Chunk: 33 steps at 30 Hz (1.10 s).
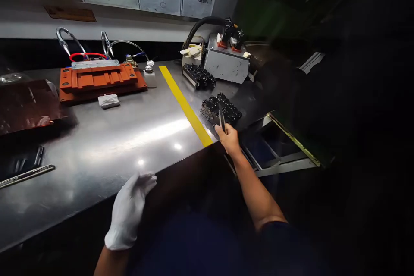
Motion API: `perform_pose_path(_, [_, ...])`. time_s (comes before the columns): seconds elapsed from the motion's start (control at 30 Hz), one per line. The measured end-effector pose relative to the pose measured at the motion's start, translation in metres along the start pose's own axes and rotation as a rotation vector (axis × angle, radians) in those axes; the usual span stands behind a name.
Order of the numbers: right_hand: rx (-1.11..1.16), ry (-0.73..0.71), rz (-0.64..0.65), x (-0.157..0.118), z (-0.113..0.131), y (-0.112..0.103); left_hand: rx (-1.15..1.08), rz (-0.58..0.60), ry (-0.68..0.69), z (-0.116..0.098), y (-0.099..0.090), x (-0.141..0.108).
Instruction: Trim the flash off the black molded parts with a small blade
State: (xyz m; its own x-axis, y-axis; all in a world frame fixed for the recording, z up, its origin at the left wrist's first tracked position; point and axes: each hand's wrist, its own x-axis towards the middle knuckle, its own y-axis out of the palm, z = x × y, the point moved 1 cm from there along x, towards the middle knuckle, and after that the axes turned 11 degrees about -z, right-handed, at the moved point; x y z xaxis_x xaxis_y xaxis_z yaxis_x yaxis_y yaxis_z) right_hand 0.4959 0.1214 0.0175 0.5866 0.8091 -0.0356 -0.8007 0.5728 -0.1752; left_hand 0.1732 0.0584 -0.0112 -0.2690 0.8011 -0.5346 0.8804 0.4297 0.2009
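Observation:
My right hand (229, 140), bare, is closed around slim dark tweezers (221, 117) that point away from me. Their tip is over a block of glossy black parts (226, 110) near the front edge of the metal bench; whether it touches them I cannot tell. In a white glove, my left hand (129, 209) hovers by the bench's front edge with its fingers stretched out and nothing visible in them. A second block of black parts (199, 76) lies farther back.
A yellow strip (184, 105) crosses the metal bench (129, 138). Left of it are an orange fixture (100, 79), a folded white cloth (109, 101) and a small pump bottle (149, 75). A grey box (226, 62) stands at the back right. Beside the bench is a metal frame (287, 166).

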Motion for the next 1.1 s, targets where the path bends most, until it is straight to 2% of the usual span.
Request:
perform_pose_path(0.07, [-0.09,-0.1,-0.156,0.023,0.003,-0.025,-0.024,0.054,-0.052,0.004,0.004,0.0])
perform_pose_path(0.1, [-0.305,-0.249,-0.246,0.032,0.003,-0.034,-0.017,0.09,-0.062,0.005,0.006,-0.001])
perform_pose_path(0.17, [-0.518,-0.365,-0.287,0.041,0.0,-0.041,0.046,0.168,-0.061,0.006,0.011,-0.004])
perform_pose_path(0.23, [-0.594,-0.38,-0.266,0.041,-0.006,-0.037,0.148,0.249,-0.055,0.005,0.02,-0.01])
perform_pose_path(0.37, [-0.655,-0.331,-0.228,0.031,-0.013,-0.015,0.288,0.353,-0.024,0.004,0.037,-0.021])
perform_pose_path(0.47, [-0.678,-0.353,-0.299,0.026,-0.01,-0.002,0.295,0.363,0.011,0.005,0.043,-0.023])
perform_pose_path(0.53, [-0.602,-0.34,-0.305,0.017,-0.01,0.004,0.273,0.334,0.008,0.005,0.043,-0.023])
perform_pose_path(0.63, [-0.378,-0.192,-0.154,-0.019,-0.02,0.016,0.232,0.288,0.006,0.006,0.044,-0.02])
perform_pose_path(0.73, [-0.232,-0.072,0.194,-0.068,-0.034,0.033,0.249,0.182,0.071,0.008,0.04,-0.014])
perform_pose_path(0.8, [-0.185,-0.087,0.423,-0.094,-0.038,0.045,0.312,0.108,0.157,0.01,0.035,-0.009])
perform_pose_path(0.83, [-0.149,-0.097,0.489,-0.101,-0.037,0.05,0.347,0.099,0.19,0.011,0.031,-0.007])
perform_pose_path(0.97, [-0.086,-0.128,0.648,-0.107,-0.026,0.072,0.423,0.119,0.195,0.013,0.018,-0.001])
perform_pose_path(1.1, [-0.093,-0.121,0.764,-0.106,-0.018,0.089,0.343,0.061,0.17,0.008,0.012,0.005])
